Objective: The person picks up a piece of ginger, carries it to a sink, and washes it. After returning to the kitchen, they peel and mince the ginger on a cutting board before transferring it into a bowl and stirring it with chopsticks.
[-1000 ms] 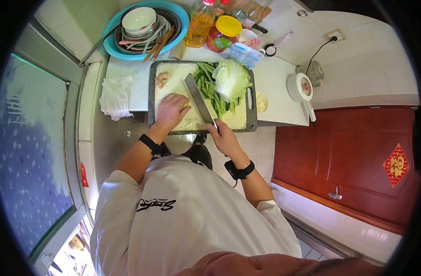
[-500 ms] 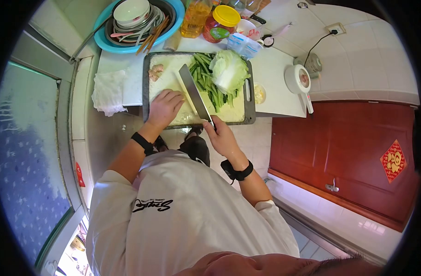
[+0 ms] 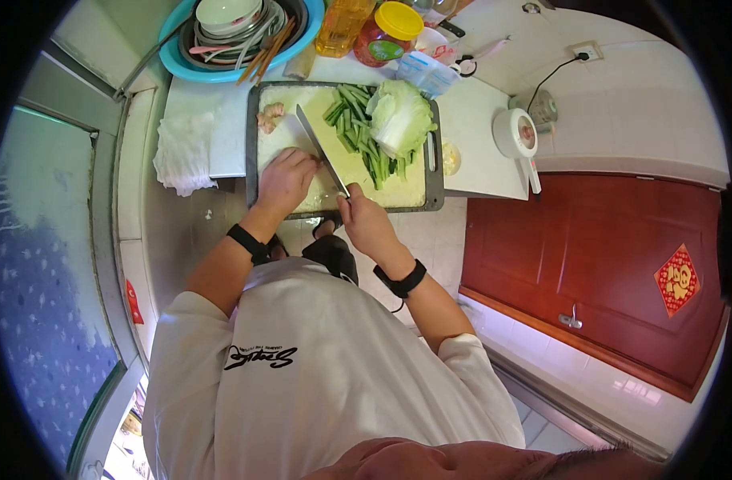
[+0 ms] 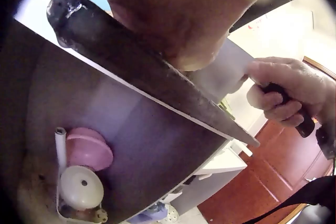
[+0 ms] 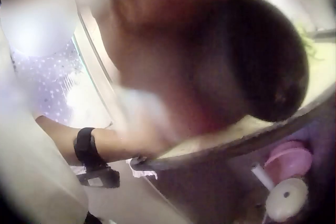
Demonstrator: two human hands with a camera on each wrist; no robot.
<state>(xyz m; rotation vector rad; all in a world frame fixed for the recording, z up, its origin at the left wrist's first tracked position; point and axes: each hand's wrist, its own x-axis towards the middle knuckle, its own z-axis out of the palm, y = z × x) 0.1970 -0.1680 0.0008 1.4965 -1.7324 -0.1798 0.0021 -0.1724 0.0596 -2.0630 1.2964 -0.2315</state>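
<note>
My right hand (image 3: 367,222) grips the dark handle of a kitchen knife (image 3: 321,150), its broad blade slanting over the cutting board (image 3: 254,172). Bent fingers of my left hand (image 3: 284,182) rest low on the board's left half, fingertips right beside the blade. Whether a small piece lies under those fingertips I cannot tell. Pale knobs that look like ginger (image 3: 270,118) lie at the board's upper left. Right of the knife are cut green stalks (image 3: 356,128) and a leafy cabbage (image 3: 401,120). In the left wrist view, the knife handle (image 4: 305,125) shows in my right fist.
Behind the board stand a blue basin (image 3: 174,62) of stacked dishes, an oil bottle (image 3: 343,28) and a yellow-lidded jar (image 3: 388,40). A small bowl of pale pieces (image 3: 451,158) and a white-handled pot (image 3: 510,134) are at right. A white cloth (image 3: 183,152) hangs at the counter's left edge.
The knife has shifted left, away from the green stalks, to my left fingertips, and its blade now looks narrower. A yellowish piece seen at my left fingers a second ago no longer shows.
</note>
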